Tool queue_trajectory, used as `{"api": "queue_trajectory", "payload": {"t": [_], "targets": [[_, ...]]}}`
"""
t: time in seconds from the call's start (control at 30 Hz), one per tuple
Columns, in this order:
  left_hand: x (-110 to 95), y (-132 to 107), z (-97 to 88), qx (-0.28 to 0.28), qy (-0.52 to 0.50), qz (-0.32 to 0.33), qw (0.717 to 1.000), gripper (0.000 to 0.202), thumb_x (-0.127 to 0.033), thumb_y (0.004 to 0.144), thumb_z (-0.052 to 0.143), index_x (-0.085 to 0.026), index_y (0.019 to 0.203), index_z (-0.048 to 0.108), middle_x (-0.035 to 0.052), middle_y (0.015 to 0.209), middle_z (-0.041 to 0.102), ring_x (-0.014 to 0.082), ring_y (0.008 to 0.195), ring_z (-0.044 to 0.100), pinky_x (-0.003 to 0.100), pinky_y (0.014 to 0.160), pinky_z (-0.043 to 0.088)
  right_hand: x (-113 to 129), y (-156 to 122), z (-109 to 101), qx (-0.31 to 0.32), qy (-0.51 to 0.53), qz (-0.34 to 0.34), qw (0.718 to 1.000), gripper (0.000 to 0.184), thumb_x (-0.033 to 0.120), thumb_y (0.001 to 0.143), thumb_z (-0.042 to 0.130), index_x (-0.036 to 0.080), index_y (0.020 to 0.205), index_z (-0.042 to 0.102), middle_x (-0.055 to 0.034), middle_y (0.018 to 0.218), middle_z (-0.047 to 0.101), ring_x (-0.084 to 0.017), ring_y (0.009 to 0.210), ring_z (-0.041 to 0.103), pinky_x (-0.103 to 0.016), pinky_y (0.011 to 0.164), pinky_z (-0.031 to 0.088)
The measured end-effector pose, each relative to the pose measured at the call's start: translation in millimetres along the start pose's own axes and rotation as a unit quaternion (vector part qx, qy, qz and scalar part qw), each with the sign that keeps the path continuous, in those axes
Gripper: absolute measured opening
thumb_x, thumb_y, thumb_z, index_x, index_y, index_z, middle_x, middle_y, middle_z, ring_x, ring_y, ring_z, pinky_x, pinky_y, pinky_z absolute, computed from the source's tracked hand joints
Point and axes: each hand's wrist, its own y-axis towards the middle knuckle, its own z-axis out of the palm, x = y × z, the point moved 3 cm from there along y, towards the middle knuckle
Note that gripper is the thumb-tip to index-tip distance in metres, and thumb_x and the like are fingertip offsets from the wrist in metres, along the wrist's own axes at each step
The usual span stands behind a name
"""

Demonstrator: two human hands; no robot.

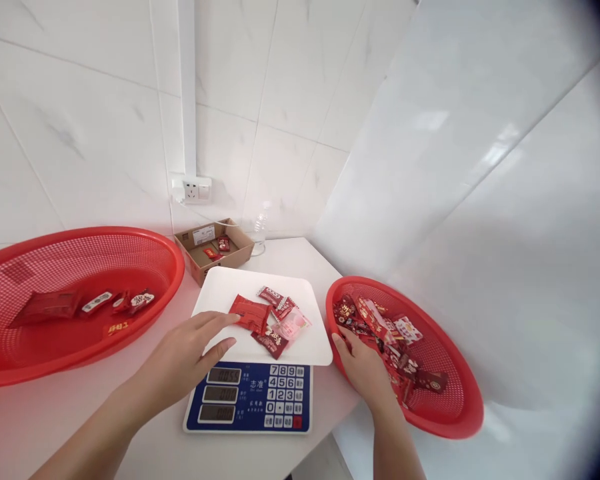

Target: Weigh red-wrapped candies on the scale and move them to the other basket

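Note:
My left hand (187,357) lies over the front left of the white scale tray (220,287), fingers stretched out, fingertips touching a red snack packet (250,313). Several small red and pink packets (280,320) lie beside it on the tray. My right hand (363,370) reaches into the small red basket (467,407) at the right, resting on its wrapped sweets (380,327); its fingers are curled among them and what they hold is hidden. The blue scale (250,397) sits under the tray.
A large red basket (80,247) with a few packets stands at the left. A cardboard box (215,250) with small red items and a clear bottle (260,230) stand at the back by the tiled wall. A wall socket (195,190) is above. The table edge runs close at front right.

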Motion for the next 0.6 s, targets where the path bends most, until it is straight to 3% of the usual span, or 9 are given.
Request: {"api": "queue_trajectory", "payload": {"t": [0.13, 0.3, 0.43, 0.6], "targets": [[-1, -12, 12.3, 0.002, 0.026, 0.018, 0.999, 0.038, -0.045, 0.094, 0.039, -0.027, 0.118, 0.062, 0.0055, 0.122, 0.067, 0.022, 0.109, 0.064, 0.035, 0.091, 0.054, 0, -2, 0, 0.01, -0.019, -0.007, 1.0, 0.055, 0.046, 0.094, 0.028, 0.02, 0.136, 0.051, -0.0104, 0.13, 0.06, -0.027, 0.114, 0.058, -0.037, 0.094, 0.042], [21, -45, 17.9, -0.055, 0.064, -0.03, 0.996, 0.04, -0.051, 0.092, 0.04, -0.028, 0.111, 0.067, 0.0058, 0.121, 0.067, 0.0236, 0.112, 0.063, 0.036, 0.092, 0.055, 4, -6, -1, 0.036, -0.059, -0.012, 0.998, 0.057, 0.042, 0.095, 0.022, 0.017, 0.14, 0.045, -0.0131, 0.128, 0.061, -0.03, 0.109, 0.061, -0.039, 0.091, 0.044], [41, -66, 3.8, -0.128, 0.105, -0.084, 0.983, 0.042, -0.052, 0.091, 0.04, -0.024, 0.11, 0.066, 0.0104, 0.125, 0.064, 0.0293, 0.121, 0.057, 0.043, 0.095, 0.053, 6, -8, -2, 0.043, -0.068, -0.027, 0.996, 0.057, 0.04, 0.096, 0.02, 0.016, 0.141, 0.043, -0.0135, 0.13, 0.06, -0.03, 0.111, 0.06, -0.039, 0.092, 0.043], [56, -69, -25.2, -0.184, 0.211, -0.168, 0.945, 0.045, -0.046, 0.093, 0.036, -0.023, 0.128, 0.051, 0.0144, 0.144, 0.046, 0.0365, 0.141, 0.027, 0.064, 0.109, 0.026, 4, -8, -4, 0.05, -0.059, -0.037, 0.996, 0.057, 0.041, 0.096, 0.019, 0.016, 0.142, 0.043, -0.0134, 0.129, 0.061, -0.031, 0.11, 0.06, -0.039, 0.091, 0.044]]}}
